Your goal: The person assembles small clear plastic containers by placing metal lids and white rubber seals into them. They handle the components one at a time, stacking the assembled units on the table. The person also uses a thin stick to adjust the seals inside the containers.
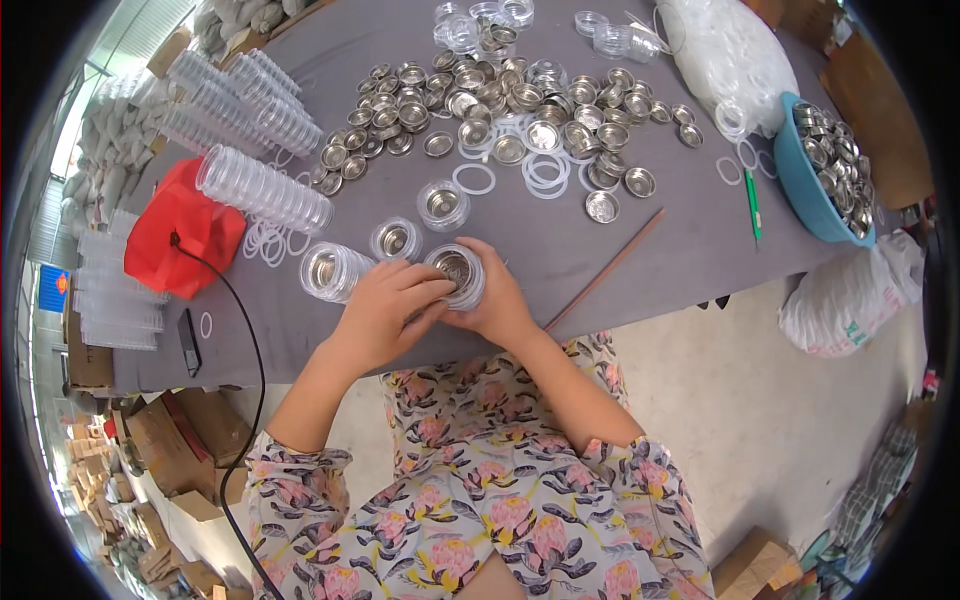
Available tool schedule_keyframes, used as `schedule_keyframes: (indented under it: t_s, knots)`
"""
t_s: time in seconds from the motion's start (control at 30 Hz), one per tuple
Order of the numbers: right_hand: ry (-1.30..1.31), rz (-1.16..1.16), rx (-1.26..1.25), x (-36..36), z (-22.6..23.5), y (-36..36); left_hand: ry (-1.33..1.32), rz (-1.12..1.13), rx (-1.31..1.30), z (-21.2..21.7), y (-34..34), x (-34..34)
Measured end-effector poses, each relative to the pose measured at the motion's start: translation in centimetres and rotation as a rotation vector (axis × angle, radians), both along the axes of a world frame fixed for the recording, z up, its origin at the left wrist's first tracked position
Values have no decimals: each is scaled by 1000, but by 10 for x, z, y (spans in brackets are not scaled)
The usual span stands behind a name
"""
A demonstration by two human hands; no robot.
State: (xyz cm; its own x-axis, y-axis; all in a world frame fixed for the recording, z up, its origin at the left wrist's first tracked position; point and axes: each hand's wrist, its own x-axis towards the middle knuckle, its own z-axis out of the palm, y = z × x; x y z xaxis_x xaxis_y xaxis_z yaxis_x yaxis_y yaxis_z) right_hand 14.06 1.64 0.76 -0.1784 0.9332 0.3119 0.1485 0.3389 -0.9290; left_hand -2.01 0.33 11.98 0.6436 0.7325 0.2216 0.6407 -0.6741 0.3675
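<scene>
Both my hands meet at the near edge of a grey table. My left hand and my right hand together grip a short stack of clear round plastic containers with a metal dish inside the top one. Just left of them lie a tipped stack of the same containers and an upright one. Another single container stands further back. A heap of loose metal dishes and white rings covers the middle of the table.
Long rolls of stacked clear containers lie at the left beside a red bag with a black cable. A blue bowl of metal dishes, a green pen, a thin wooden stick and a white bag of rings sit right.
</scene>
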Motion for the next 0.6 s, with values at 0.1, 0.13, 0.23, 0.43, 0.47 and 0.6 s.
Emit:
schedule_keyframes:
  t_s: [0.1,0.13,0.23,0.43,0.47,0.6]
  knots:
    - [-8,-6,32,0,-2,0,36,5,-2,2,-3,3]
    - [-6,-3,32,0,-2,0,47,10,-7,4,-4,5]
    - [-26,-11,34,0,-1,0,142,6,-29,7,-2,9]
    - [-10,-19,22,-1,-2,-1,80,7,-194,5,9,9]
    - [4,-17,19,-1,-1,-2,16,40,-182,3,10,9]
    - [3,-22,50,-3,-3,-1,-31,93,-85,-1,19,16]
